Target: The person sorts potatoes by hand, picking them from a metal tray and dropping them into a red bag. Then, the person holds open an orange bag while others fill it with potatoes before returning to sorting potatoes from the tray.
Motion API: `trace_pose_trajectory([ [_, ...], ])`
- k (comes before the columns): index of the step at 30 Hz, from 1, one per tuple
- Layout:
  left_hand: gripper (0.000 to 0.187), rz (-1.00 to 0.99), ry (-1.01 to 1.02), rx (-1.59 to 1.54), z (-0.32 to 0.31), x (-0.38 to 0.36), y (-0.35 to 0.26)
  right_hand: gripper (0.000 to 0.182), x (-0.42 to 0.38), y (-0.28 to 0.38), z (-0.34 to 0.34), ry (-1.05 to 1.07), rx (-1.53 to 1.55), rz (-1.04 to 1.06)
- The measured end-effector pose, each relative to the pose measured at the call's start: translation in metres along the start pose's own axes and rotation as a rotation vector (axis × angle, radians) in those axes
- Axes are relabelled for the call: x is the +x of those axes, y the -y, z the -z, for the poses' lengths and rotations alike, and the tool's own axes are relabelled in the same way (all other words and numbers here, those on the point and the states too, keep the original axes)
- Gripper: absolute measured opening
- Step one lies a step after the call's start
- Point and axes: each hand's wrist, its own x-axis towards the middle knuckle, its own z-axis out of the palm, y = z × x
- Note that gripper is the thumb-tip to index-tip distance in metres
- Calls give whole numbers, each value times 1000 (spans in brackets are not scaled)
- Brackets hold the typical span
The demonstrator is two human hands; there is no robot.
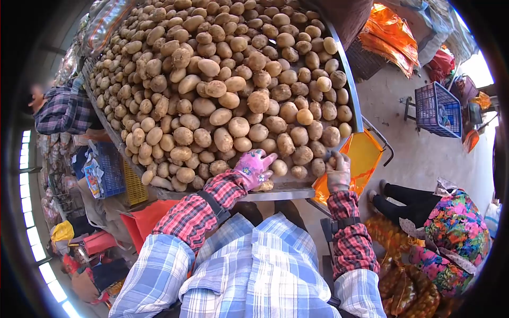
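A large heap of potatoes (pixel 217 87) covers a metal-edged sorting table (pixel 275 195) in front of me. My left hand (pixel 255 168), in a pink flowered glove, is at the table's near edge with its fingers apart. Beside its fingertips lies a single pale potato (pixel 279 168); another potato (pixel 264 186) sits just under the palm. My right hand (pixel 338 172), in a dirty greyish glove, is at the table's right corner, over an orange bag (pixel 366 159). Its fingers are curled, and what they hold is hidden.
On the right a person in a flowered top (pixel 456 238) is low to the floor beside filled net sacks (pixel 408 289). A blue crate (pixel 437 108) and a stack of orange bags (pixel 389 37) are farther back. A person in a checked shirt (pixel 63 110) stands at the left.
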Motion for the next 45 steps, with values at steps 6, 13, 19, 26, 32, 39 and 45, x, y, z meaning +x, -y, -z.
trace_pose_trajectory([
  [6, 46, -4, -121, -277, -1, 19, -36, 39, -22, 63, 31, -233, 651, -681],
  [13, 37, 387, 171, -2052, -9, -1, -37, 62, -41, 143, -3, 67, 144, 242],
  [19, 25, 675, 80, -2096, 29, -12, 11, 55, -15, 98, 14, -64, -464, 342],
  [26, 19, 561, 221, -1707, 38, -34, 48, 60, 4, 131, 1, -32, -460, 202],
  [32, 35, 364, -38, -818, 41, -45, 46, 61, 36, 152, -28, 209, -660, 181],
  [39, 69, 347, 24, -340, 49, -42, 18, 52, 43, 116, 46, -21, -652, 210],
  [45, 64, 391, 95, -232, 56, -1, 1, 51, 234, 119, 31, 15, -639, 281],
])
